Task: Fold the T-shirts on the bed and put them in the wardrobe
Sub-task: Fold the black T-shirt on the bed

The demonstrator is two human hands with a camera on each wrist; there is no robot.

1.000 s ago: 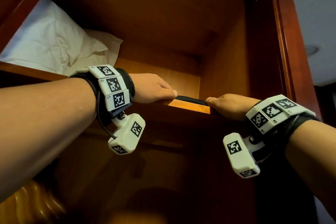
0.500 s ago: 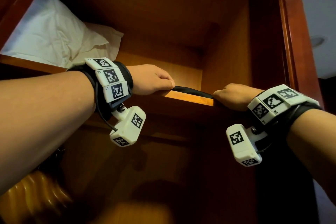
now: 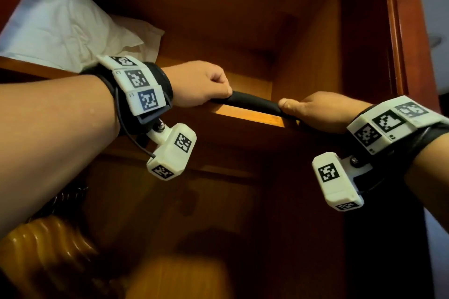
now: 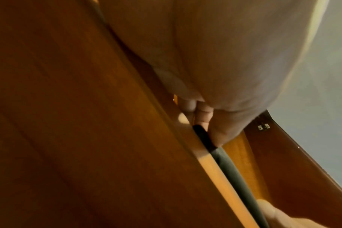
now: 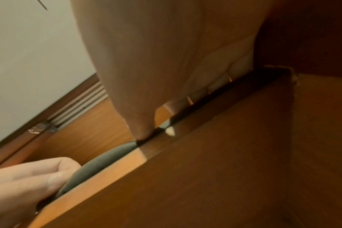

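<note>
Pinching dark folded T-shirt | left hand, right hand at opposite ends | over shelf edge

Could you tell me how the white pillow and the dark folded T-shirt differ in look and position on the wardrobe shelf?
The white pillow is pale, bulky and crumpled; the dark folded T-shirt is nearly black, thin and flat. The pillow lies untouched at the shelf's left; the T-shirt sits to the right at the front edge, held by the left hand and the right hand. Both are on the same wooden shelf.
</note>
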